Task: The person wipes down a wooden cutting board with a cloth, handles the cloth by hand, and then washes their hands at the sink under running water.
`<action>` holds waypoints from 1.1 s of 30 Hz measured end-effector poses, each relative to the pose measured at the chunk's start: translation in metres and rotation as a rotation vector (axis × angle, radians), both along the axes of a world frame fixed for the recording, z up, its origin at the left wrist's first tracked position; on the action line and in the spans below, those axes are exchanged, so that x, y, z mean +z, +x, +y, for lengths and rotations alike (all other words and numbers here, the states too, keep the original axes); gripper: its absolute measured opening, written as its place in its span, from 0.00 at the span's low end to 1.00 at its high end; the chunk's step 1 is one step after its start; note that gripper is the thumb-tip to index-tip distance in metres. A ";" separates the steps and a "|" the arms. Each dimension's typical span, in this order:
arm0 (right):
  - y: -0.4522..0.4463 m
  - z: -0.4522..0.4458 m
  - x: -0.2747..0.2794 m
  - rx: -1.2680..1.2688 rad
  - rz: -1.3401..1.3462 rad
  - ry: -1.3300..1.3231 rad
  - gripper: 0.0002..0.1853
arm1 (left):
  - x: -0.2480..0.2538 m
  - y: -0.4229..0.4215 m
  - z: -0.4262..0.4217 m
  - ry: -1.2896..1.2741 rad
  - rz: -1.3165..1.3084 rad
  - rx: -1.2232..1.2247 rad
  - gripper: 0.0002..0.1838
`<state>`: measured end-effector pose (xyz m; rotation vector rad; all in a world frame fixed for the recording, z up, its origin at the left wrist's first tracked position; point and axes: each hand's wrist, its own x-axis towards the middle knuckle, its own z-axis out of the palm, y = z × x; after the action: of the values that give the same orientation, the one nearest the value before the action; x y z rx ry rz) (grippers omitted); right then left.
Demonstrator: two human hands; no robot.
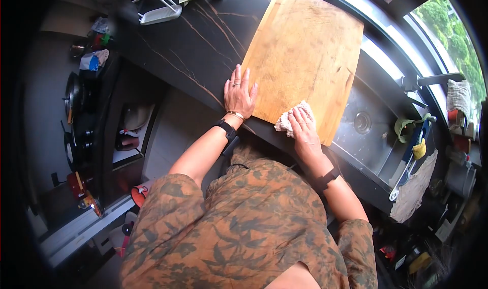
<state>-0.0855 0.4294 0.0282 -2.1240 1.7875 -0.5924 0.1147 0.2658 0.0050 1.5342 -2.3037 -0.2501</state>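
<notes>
A large wooden cutting board point(305, 50) lies on the dark counter, its right side reaching over the sink. My left hand point(240, 94) rests with fingers stretched out at the board's left edge, holding nothing. Near the board's front edge, my right hand point(305, 134) presses down on a crumpled whitish cloth point(284, 122). The cloth shows on both sides of the fingers, and its underside is hidden.
The dark veined counter point(173, 45) stretches to the left, with a white wire-handled rack point(161, 15) at the back. To the right is a sink point(373, 146) with a drain, a faucet point(439, 79) and a hanging grey cloth point(459, 96). A window runs behind.
</notes>
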 end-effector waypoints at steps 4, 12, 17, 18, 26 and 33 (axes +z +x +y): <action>-0.002 -0.038 -0.009 -0.065 0.038 -0.056 0.32 | 0.000 0.001 0.001 0.016 0.012 0.003 0.31; -0.023 -0.142 -0.052 -0.258 0.013 -0.111 0.31 | 0.004 0.001 0.000 0.045 0.039 0.002 0.31; -0.042 -0.200 -0.060 -0.329 -0.026 -0.167 0.30 | 0.009 0.000 -0.001 0.036 0.059 -0.003 0.30; -0.046 -0.209 -0.059 -0.344 -0.037 -0.169 0.30 | 0.009 0.000 -0.001 0.035 0.060 -0.004 0.29; -0.053 -0.205 0.005 -0.362 -1.533 0.142 0.21 | 0.003 0.001 0.001 0.053 0.041 0.010 0.31; -0.076 -0.116 -0.013 -0.594 -0.422 -0.084 0.30 | -0.003 0.001 -0.001 0.022 0.051 -0.004 0.31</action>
<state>-0.1615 0.3136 0.0153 -1.3385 2.1382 -1.1725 0.1162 0.2647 0.0019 1.5163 -2.2720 -0.3133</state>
